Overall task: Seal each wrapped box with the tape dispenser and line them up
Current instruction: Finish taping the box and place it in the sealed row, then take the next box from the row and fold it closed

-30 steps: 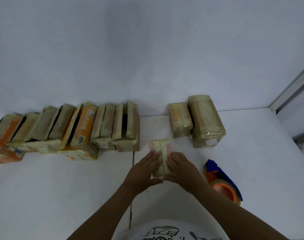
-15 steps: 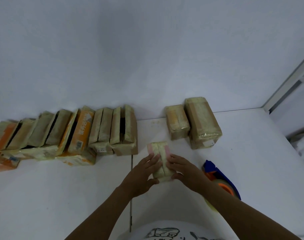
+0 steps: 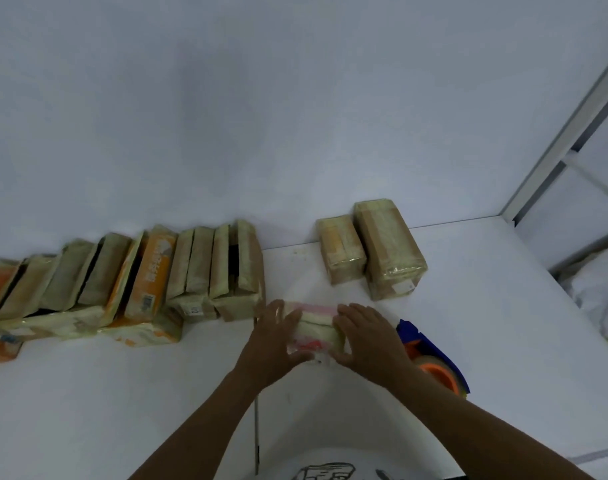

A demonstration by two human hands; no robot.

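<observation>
Step in hand, by the look of it: you are handling the small pink-and-cream box at mid-front of the surface. Your left hand and right hand each grasp one end, fingers over the top and thumbs at the near edge; the left is blurred. Next move probably calls for freeing your right hand for the tape dispenser, just beside that wrist, while the left steadies the box. Open room lies between the leaning row of boxes and the pair of wrapped boxes, with the wall close behind, so avoid nudging the leaners.
</observation>
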